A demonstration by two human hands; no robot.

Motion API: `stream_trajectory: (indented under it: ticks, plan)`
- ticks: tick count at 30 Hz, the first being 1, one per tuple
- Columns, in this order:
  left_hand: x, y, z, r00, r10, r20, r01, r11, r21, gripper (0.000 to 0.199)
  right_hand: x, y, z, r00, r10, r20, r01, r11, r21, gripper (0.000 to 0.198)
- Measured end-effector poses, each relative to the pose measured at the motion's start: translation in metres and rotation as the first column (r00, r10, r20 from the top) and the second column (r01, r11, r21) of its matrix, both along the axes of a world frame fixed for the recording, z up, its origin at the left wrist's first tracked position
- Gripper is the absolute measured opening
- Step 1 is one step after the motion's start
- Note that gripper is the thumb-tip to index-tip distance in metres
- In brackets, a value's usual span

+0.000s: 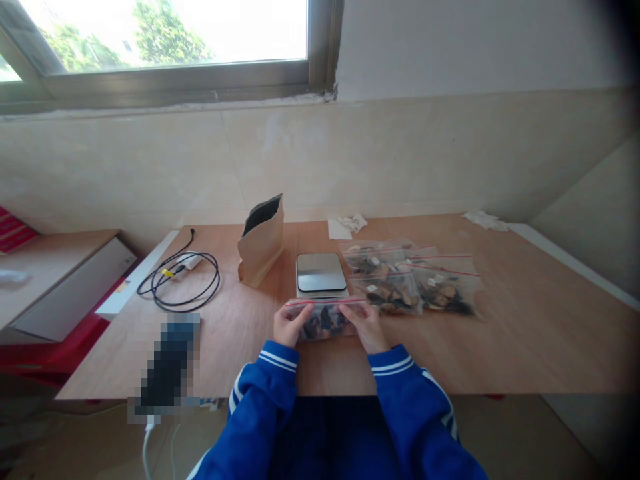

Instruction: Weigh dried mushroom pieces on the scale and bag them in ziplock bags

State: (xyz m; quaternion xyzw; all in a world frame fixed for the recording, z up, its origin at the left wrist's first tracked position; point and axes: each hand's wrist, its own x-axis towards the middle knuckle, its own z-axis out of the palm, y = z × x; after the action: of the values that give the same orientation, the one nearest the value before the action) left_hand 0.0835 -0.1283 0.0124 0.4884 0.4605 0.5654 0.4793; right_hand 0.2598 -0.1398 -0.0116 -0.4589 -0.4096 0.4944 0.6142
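Observation:
A clear zip bag (325,325) with a red seal strip lies in front of me, dark dried pieces inside it. My left hand (290,323) pinches the strip near its left end, thumb on top. Toward the other end, my right hand (367,325) grips the same strip between thumb and fingers. Just behind the bag sits a kitchen scale (321,273) with a shiny square plate and nothing on it. Several filled zip bags (440,290) holding brown and dark dried pieces overlap to the right of the scale.
A brown paper pouch (263,243) stands open-topped at the back left. Coiled black cable (185,310) and a pixelated dark device (167,367) lie on the left of the wooden table (525,333). Crumpled tissue (353,223) rests near the wall; another tissue (485,220) is farther right.

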Motion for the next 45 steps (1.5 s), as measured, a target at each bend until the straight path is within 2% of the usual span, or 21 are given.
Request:
stream_trajectory:
  ticks: [9, 18, 22, 27, 32, 37, 45]
  plan:
    - [-0.003, 0.000, -0.006, 1.000, 0.007, -0.005, -0.007, 1.000, 0.004, 0.029, -0.002, -0.001, 0.008, 0.998, -0.055, -0.005, 0.055, 0.998, 0.008, 0.024]
    - [-0.002, -0.001, -0.001, 1.000, 0.006, -0.024, -0.006, 1.000, -0.011, 0.031, 0.000, 0.000, 0.002, 0.998, -0.061, 0.004, 0.061, 0.998, 0.002, 0.027]
    - [-0.001, 0.000, -0.001, 0.999, -0.045, -0.005, 0.045, 0.999, -0.021, 0.033, 0.001, 0.001, -0.004, 1.000, -0.010, -0.022, 0.009, 1.000, -0.030, 0.033]
    - [0.000, 0.001, -0.004, 0.992, -0.122, 0.022, 0.123, 0.990, -0.062, 0.033, 0.001, 0.003, -0.007, 0.995, 0.095, 0.034, -0.095, 0.995, -0.013, 0.034]
    - [0.001, 0.001, -0.004, 0.995, -0.103, -0.017, 0.102, 0.994, -0.023, 0.028, 0.000, 0.002, -0.007, 0.997, 0.055, 0.054, -0.055, 0.998, 0.001, 0.027]
    - [0.000, 0.001, -0.005, 0.994, -0.095, -0.054, 0.096, 0.995, 0.019, 0.026, 0.000, 0.000, -0.002, 0.996, 0.074, 0.042, -0.075, 0.997, 0.016, 0.025]
    - [-0.001, -0.001, -0.002, 0.991, -0.093, -0.100, 0.095, 0.995, 0.019, 0.026, 0.000, 0.000, 0.001, 0.995, 0.063, 0.078, -0.065, 0.998, 0.028, 0.022]
